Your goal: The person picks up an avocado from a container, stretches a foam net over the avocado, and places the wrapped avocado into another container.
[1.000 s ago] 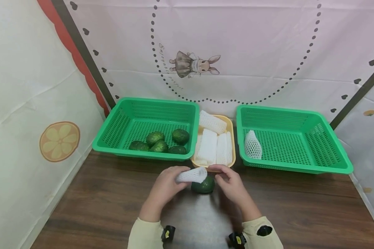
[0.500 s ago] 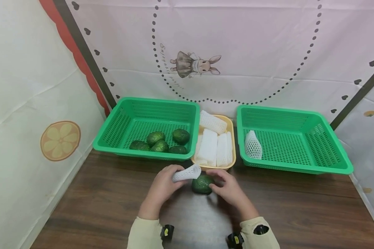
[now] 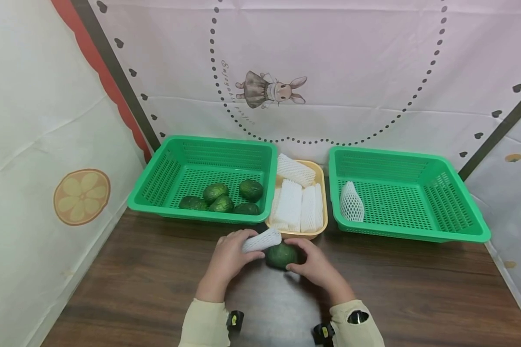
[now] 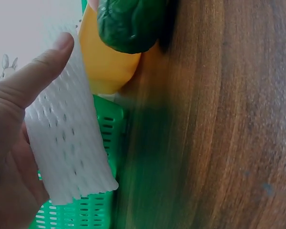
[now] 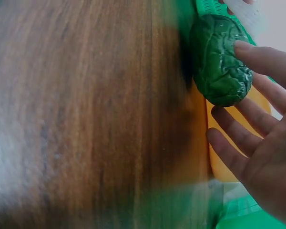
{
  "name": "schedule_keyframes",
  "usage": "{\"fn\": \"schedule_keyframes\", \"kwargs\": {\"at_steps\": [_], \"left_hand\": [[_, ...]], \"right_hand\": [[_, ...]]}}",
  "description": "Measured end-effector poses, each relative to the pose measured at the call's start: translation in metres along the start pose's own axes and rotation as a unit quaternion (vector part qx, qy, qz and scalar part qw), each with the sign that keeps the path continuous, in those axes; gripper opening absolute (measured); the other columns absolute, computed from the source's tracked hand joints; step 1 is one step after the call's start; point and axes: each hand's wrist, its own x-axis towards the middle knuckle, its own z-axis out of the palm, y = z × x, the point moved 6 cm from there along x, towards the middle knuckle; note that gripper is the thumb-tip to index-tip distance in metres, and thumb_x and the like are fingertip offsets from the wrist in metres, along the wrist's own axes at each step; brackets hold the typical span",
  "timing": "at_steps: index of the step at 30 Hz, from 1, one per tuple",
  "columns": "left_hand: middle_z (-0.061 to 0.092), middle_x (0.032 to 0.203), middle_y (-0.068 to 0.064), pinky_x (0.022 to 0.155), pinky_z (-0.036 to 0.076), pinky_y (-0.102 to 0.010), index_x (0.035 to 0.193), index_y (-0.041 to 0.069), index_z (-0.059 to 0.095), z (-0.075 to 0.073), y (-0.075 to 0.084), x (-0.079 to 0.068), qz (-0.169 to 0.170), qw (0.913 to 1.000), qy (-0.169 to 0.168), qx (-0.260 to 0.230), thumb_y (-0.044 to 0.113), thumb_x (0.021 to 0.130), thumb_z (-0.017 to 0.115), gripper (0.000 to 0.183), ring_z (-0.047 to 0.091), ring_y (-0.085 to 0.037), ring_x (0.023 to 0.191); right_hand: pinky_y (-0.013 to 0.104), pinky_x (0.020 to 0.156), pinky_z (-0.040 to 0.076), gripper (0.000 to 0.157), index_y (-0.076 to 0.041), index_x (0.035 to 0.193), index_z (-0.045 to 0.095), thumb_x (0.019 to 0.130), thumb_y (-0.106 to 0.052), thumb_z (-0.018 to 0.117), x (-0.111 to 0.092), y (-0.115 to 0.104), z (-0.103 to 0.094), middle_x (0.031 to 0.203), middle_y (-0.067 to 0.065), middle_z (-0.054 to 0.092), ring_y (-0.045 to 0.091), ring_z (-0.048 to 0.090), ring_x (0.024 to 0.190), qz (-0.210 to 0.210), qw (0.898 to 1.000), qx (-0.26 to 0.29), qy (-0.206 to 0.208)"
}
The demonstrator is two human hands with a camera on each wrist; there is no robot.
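Note:
My left hand (image 3: 228,256) holds a white foam net sleeve (image 3: 262,240) between thumb and fingers; in the left wrist view the thumb presses along the mesh sleeve (image 4: 70,129). Just right of the sleeve, a dark green avocado (image 3: 281,256) sits at the table's middle. My right hand (image 3: 314,262) pinches it from the right. In the right wrist view the thumb lies on the wrinkled avocado (image 5: 220,59), a finger reaches behind it, and the lower fingers are spread apart from it. The sleeve's mouth faces the avocado in the head view.
A green basket (image 3: 204,216) with several avocados stands at the back left. Beside it, a yellow tray (image 3: 324,207) holds several foam net sleeves. The right green basket (image 3: 417,233) contains one sleeve-wrapped item (image 3: 352,202). A printed cloth hangs behind.
My right hand has moved left and closed its thumb and fingers onto the avocado. The left hand has drawn the sleeve slightly left and up, uncovering more of the avocado.

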Motion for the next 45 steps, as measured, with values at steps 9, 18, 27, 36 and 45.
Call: {"fn": "schedule_keyframes", "kwargs": {"at_steps": [9, 18, 27, 36, 45], "left_hand": [[0.065, 0.102, 0.000, 0.081, 0.039, -0.042, 0.107, 0.016, 0.065, 0.001, -0.001, 0.000, -0.003, 1.0000, 0.004, 0.004, 0.036, 0.072, 0.078, 0.042, 0.059, -0.019, 0.092], [0.064, 0.101, 0.001, 0.083, 0.039, -0.043, 0.105, 0.017, 0.065, 0.003, -0.003, 0.002, -0.008, 1.0000, 0.003, 0.003, 0.030, 0.073, 0.079, 0.037, 0.058, -0.020, 0.093], [0.064, 0.103, 0.000, 0.087, 0.038, -0.046, 0.106, 0.017, 0.064, 0.005, -0.002, 0.004, -0.012, 0.9999, 0.005, 0.003, 0.028, 0.073, 0.079, 0.038, 0.058, -0.021, 0.095], [0.064, 0.107, -0.003, 0.091, 0.037, -0.046, 0.109, 0.015, 0.063, 0.006, -0.001, 0.003, -0.017, 0.9996, 0.015, -0.019, 0.026, 0.074, 0.079, 0.040, 0.057, -0.023, 0.098], [0.064, 0.106, -0.004, 0.089, 0.040, -0.046, 0.108, 0.013, 0.063, 0.009, 0.003, 0.001, -0.002, 0.9988, 0.038, -0.030, 0.025, 0.074, 0.079, 0.040, 0.058, -0.023, 0.097]], "right_hand": [[0.048, 0.094, 0.038, 0.052, -0.005, 0.119, 0.058, 0.071, -0.002, 0.077, 0.003, 0.004, 0.003, 0.121, 0.012, 0.054, 0.029, 0.048, 0.113, 0.007, 1.000, 0.007, 0.005], [0.048, 0.096, 0.036, 0.059, -0.005, 0.122, 0.055, 0.068, 0.000, 0.078, 0.006, 0.004, 0.006, 0.124, 0.013, 0.052, 0.030, 0.047, 0.115, -0.010, 1.000, 0.005, -0.006], [0.049, 0.097, 0.036, 0.057, -0.006, 0.124, 0.055, 0.071, 0.003, 0.074, 0.007, 0.005, 0.010, 0.126, 0.013, 0.053, 0.030, 0.047, 0.116, -0.006, 1.000, 0.007, -0.020], [0.046, 0.094, 0.039, 0.051, -0.009, 0.117, 0.061, 0.070, 0.003, 0.076, 0.003, 0.006, 0.002, 0.117, 0.007, 0.057, 0.025, 0.051, 0.111, 0.007, 0.999, 0.021, 0.027], [0.043, 0.085, 0.047, 0.051, -0.010, 0.118, 0.061, 0.071, 0.005, 0.076, -0.009, -0.006, -0.016, 0.118, 0.007, 0.054, 0.026, 0.054, 0.105, 0.017, 0.996, 0.059, 0.060]]}}
